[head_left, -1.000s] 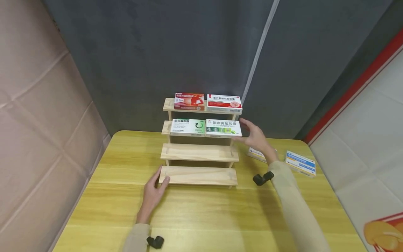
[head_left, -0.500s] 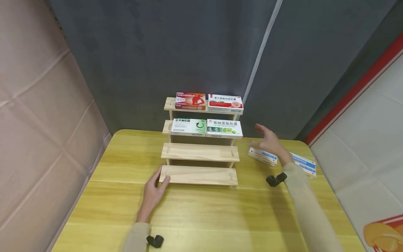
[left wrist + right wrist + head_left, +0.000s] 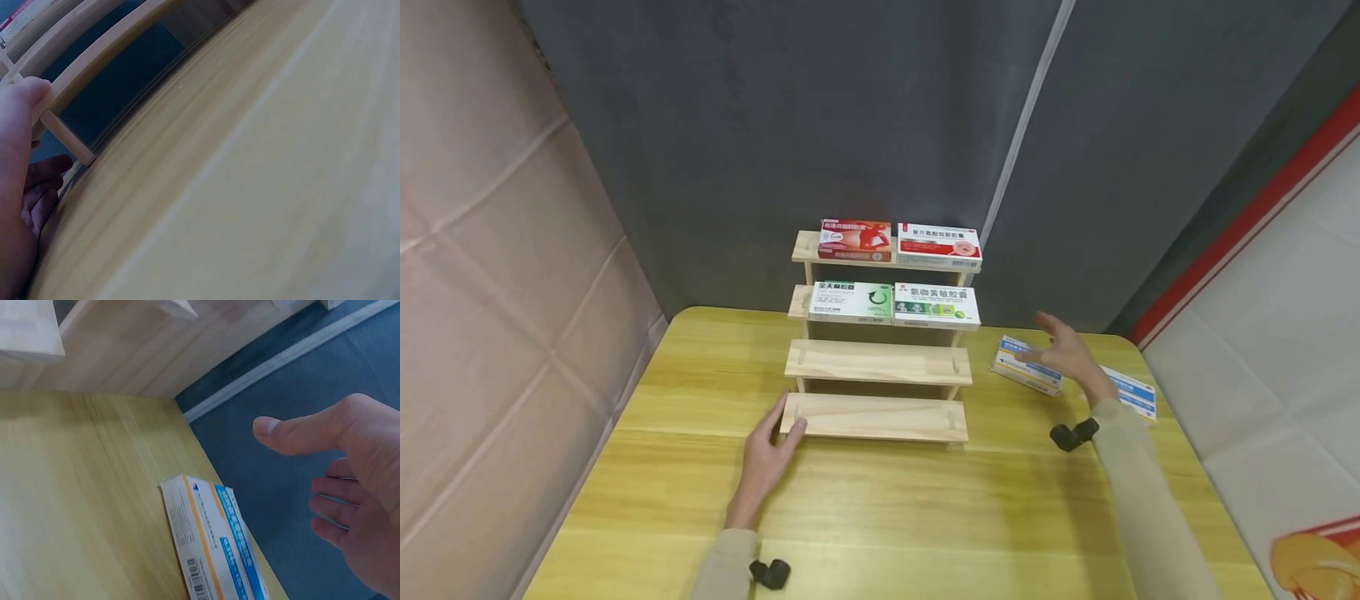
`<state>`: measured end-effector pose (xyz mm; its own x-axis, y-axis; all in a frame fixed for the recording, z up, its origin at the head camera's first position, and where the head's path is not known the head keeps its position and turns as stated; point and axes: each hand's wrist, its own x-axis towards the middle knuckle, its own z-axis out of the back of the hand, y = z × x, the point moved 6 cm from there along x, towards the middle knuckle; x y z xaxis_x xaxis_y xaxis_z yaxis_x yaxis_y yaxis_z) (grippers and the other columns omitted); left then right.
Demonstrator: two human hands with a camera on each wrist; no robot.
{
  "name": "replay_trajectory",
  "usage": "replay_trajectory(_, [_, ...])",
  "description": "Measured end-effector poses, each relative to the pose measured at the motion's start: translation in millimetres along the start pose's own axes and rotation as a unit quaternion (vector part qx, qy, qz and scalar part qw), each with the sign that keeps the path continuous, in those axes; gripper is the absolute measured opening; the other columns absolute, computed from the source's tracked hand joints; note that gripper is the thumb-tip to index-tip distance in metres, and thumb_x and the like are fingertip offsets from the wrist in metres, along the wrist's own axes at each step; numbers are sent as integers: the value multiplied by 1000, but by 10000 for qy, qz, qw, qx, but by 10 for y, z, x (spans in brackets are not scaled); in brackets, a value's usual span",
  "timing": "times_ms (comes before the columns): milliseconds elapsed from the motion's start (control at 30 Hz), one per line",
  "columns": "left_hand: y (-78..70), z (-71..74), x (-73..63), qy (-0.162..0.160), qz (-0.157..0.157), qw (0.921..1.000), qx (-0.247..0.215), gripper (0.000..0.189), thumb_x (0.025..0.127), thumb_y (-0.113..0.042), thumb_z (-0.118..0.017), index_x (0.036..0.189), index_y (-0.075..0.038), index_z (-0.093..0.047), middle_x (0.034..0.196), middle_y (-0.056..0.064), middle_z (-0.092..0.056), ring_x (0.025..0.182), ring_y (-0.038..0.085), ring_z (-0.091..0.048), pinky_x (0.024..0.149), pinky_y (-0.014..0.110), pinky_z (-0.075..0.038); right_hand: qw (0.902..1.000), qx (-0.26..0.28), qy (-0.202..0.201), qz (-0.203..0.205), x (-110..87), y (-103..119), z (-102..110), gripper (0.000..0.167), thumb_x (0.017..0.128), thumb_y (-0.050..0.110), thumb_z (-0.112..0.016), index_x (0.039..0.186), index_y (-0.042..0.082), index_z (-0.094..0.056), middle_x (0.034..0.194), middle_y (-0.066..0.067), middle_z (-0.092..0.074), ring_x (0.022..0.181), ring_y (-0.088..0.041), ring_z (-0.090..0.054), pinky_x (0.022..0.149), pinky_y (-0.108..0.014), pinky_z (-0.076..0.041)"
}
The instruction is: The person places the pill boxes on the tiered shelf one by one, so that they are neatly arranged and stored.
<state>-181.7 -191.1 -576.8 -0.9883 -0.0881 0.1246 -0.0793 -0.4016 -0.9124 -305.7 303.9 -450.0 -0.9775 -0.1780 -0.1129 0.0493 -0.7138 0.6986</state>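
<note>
A stepped wooden display rack (image 3: 877,363) stands on the table. At the left end of its lowest step my left hand (image 3: 764,457) grips the board, thumb at the front edge and fingers round the side; the left wrist view shows the thumb (image 3: 34,92) against the wood. My right hand (image 3: 1066,357) holds nothing, its thumb and fingers spread apart over a blue-and-white medicine box (image 3: 1026,372). In the right wrist view that box (image 3: 212,544) lies flat, below and left of the hand. A second blue-and-white medicine box (image 3: 1131,393) is partly covered by the right forearm.
The top step bears a red medicine box (image 3: 855,241) and a red-and-white one (image 3: 938,245). Two green-and-white boxes, left (image 3: 851,302) and right (image 3: 936,305), fill the second step. A dark grey curtain (image 3: 790,125) hangs behind the table (image 3: 865,517).
My right hand has left the right-hand green-and-white box on the second step and moved right, over the loose medicine box. The left hand has stayed on the rack.
</note>
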Motion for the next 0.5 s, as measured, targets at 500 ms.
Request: replay_trajectory(500, [11,-4,8,-63,-75,9999,55,65,101,-39,-63,157,-18,-39,162,12,-39,150,38,-35,125,56,-27,9976,98,137,-671,-111,-482,-44,106,91,29,-77,162,1,-4,166,-31,-7,149,-57,-14,115,-76,-25])
